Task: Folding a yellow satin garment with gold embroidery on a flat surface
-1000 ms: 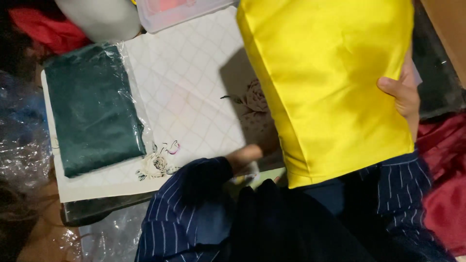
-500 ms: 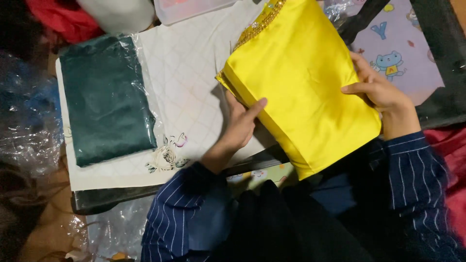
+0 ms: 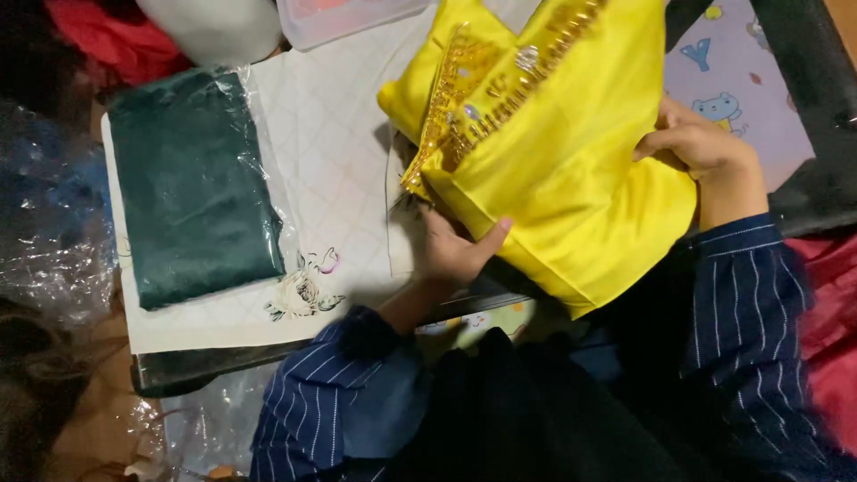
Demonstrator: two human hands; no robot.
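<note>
Both hands gripping yellow cloth (image 3: 571,196) with gold trim (image 3: 464,98), held just above white quilted sheet (image 3: 339,170). Left hand (image 3: 451,254) closed on its lower edge, right hand (image 3: 705,152) on its right side. Green cloth in plastic (image 3: 192,183) lying near, to the left.

A dark, flat work surface (image 3: 214,370) is seen across the frame, its front edge showing at the lower left. A white quilted cloth with a small floral print (image 3: 330,178) is spread over it in the centre left. On the left part of this cloth a folded dark green fabric in a clear plastic bag (image 3: 192,183) is laid. A pale lilac sheet printed with cartoon bears (image 3: 728,80) is spread at the upper right. A clear plastic box (image 3: 344,13) is set at the top edge.
</note>
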